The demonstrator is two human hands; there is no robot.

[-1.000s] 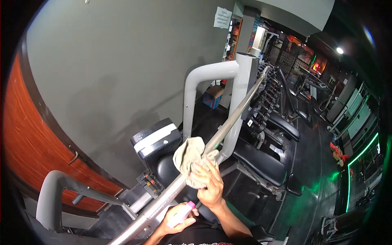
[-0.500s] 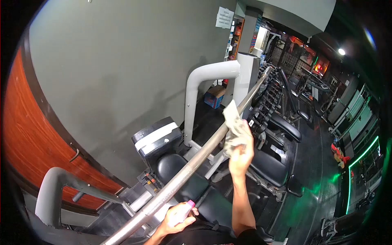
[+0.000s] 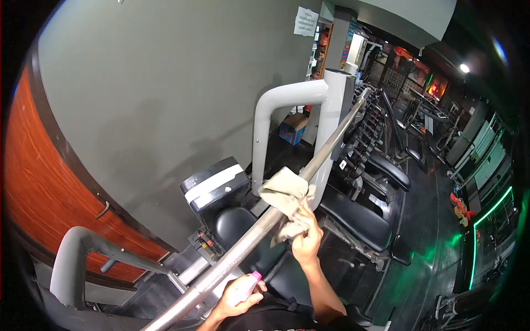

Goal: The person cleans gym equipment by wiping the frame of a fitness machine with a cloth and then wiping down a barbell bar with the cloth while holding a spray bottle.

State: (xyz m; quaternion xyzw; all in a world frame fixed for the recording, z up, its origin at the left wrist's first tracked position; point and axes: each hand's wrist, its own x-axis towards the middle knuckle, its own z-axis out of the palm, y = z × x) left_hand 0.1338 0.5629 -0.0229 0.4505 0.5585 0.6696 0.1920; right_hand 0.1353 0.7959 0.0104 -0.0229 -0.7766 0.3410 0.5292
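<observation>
A long metal barbell bar (image 3: 237, 255) runs diagonally from the lower left to the upper right. My right hand (image 3: 307, 238) grips a crumpled cream cloth (image 3: 284, 192), which lies over the middle of the bar and hangs down on its near side. My left hand (image 3: 238, 292), close to the bar's near end, is wrapped around a small bottle with a pink cap (image 3: 256, 276). The hand hides most of the bottle. Below the bar is a black padded bench (image 3: 234, 225).
A grey rack frame (image 3: 264, 132) stands behind the bar, with another grey frame post (image 3: 69, 265) at lower left. Dumbbells (image 3: 364, 143) line a rack beyond, near black benches (image 3: 356, 218). A blue box (image 3: 292, 132) sits by the wall.
My right hand has slid the cloth down along the bar toward me, from near the rack upright to the bar's middle. My left hand stays in nearly the same place with the bottle.
</observation>
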